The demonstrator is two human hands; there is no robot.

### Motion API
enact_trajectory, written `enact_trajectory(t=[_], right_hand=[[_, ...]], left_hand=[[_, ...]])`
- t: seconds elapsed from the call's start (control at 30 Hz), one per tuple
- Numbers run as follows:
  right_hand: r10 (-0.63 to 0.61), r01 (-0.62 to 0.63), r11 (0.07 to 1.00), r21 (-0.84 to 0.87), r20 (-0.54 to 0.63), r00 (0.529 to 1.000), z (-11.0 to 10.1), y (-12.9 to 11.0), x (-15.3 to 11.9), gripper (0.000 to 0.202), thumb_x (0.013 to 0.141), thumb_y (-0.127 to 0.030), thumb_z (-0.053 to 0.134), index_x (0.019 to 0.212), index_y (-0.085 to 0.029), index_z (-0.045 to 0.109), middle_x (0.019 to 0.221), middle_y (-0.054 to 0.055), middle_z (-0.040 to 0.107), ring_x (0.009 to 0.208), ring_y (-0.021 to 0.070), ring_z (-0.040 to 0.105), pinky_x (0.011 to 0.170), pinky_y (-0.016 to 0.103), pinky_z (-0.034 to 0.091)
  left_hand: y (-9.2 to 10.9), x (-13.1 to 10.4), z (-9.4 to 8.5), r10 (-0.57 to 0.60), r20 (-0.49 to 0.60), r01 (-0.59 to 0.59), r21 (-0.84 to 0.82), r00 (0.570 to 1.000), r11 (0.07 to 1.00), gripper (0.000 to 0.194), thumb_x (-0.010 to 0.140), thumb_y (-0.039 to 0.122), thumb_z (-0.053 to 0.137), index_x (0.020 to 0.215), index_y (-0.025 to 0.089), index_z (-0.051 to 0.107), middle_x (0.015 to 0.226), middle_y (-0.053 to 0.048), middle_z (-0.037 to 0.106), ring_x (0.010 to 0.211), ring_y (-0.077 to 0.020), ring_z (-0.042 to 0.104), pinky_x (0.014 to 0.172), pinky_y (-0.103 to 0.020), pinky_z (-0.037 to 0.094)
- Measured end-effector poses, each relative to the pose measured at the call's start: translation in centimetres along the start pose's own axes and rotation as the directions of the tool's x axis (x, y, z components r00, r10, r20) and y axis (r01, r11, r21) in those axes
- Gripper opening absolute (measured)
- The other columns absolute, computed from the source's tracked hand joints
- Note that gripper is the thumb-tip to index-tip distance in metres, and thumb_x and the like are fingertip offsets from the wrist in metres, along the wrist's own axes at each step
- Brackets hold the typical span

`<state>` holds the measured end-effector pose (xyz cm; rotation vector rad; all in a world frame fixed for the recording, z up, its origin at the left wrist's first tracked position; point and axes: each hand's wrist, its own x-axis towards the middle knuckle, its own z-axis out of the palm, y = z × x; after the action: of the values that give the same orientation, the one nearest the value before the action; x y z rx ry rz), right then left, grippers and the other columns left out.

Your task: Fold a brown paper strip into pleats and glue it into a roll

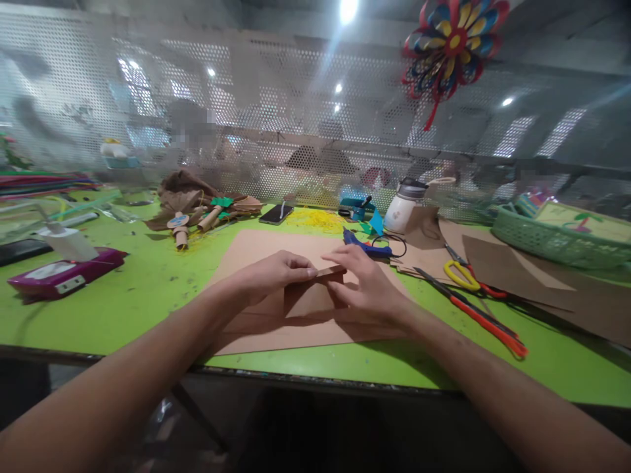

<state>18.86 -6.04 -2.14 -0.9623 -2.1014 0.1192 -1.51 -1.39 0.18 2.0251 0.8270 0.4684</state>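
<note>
My left hand point(276, 276) pinches the upper left edge of a small folded piece of brown kraft paper point(313, 301) between thumb and fingers. At its right end, my right hand point(367, 282) has the fingers above the folded edge and the thumb below, loosely around it. The piece stands partly raised over a larger brown kraft paper sheet point(256, 253) lying flat on the green table. Just behind my right hand lies a blue glue gun point(367, 246); its tip is near my knuckles.
Yellow-handled scissors point(462, 274) and a red-handled long tool point(486, 322) lie at right, beside stacked brown paper point(517, 269). Further back are a white bottle point(401, 209), a green basket point(557, 240), yellow shreds point(318, 218) and a phone point(277, 213). A purple power strip point(69, 272) sits left.
</note>
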Motion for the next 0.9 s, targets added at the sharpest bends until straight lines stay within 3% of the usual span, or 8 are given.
enact_trajectory(t=[0.07,0.13,0.27,0.57,0.9], right_hand=[[0.16,-0.166,0.97,0.18,0.049,0.986,-0.4,0.6,0.3,0.039,0.08,-0.026,0.056,0.118,-0.018,0.055,0.111,0.01,0.058,0.098,0.0205,0.053,0.082,0.036,0.044],[0.297,-0.329,0.905,0.271,0.153,0.943,-0.9,1.1,0.5,0.033,0.082,-0.037,0.055,0.107,-0.016,0.062,0.097,0.008,0.063,0.086,0.0187,0.057,0.074,0.032,0.046],[0.392,-0.47,0.821,0.323,0.279,0.877,-1.2,1.5,0.6,0.038,0.079,-0.048,0.056,0.073,-0.012,0.067,0.065,0.002,0.06,0.062,0.0141,0.052,0.056,0.026,0.04],[0.36,-0.387,0.832,0.399,0.143,0.922,-0.9,2.2,0.3,0.022,0.072,-0.035,0.065,0.071,-0.013,0.069,0.065,0.002,0.063,0.061,0.0125,0.053,0.055,0.023,0.038],[0.183,-0.207,0.958,0.2,0.136,0.974,-1.8,1.5,0.5,0.016,0.077,-0.029,0.061,0.075,-0.016,0.07,0.072,0.003,0.067,0.068,0.0147,0.058,0.06,0.024,0.043]], left_hand=[[0.4,-0.1,0.1,0.034,-0.016,-0.032,0.121,0.999,0.992,0.036,0.084,0.044,0.048,0.084,0.013,0.065,0.072,-0.002,0.062,0.066,-0.0133,0.052,0.062,-0.024,0.039],[0.9,-0.2,0.3,0.074,-0.02,-0.068,0.22,0.997,0.973,0.036,0.086,0.043,0.045,0.087,0.013,0.065,0.073,-0.002,0.062,0.067,-0.0135,0.053,0.061,-0.023,0.039],[1.4,-0.2,1.0,0.146,-0.053,-0.114,0.391,0.988,0.913,0.029,0.086,0.034,0.044,0.091,0.014,0.065,0.082,-0.003,0.066,0.074,-0.015,0.056,0.065,-0.024,0.04],[1.3,-0.3,1.3,0.212,-0.094,-0.144,0.47,0.973,0.871,0.028,0.087,0.031,0.043,0.095,0.017,0.066,0.086,-0.002,0.069,0.074,-0.0141,0.06,0.063,-0.022,0.04],[1.0,-0.4,1.6,0.279,-0.108,-0.177,0.549,0.954,0.817,0.027,0.087,0.03,0.045,0.095,0.018,0.067,0.085,-0.002,0.071,0.07,-0.0132,0.061,0.061,-0.021,0.04]])
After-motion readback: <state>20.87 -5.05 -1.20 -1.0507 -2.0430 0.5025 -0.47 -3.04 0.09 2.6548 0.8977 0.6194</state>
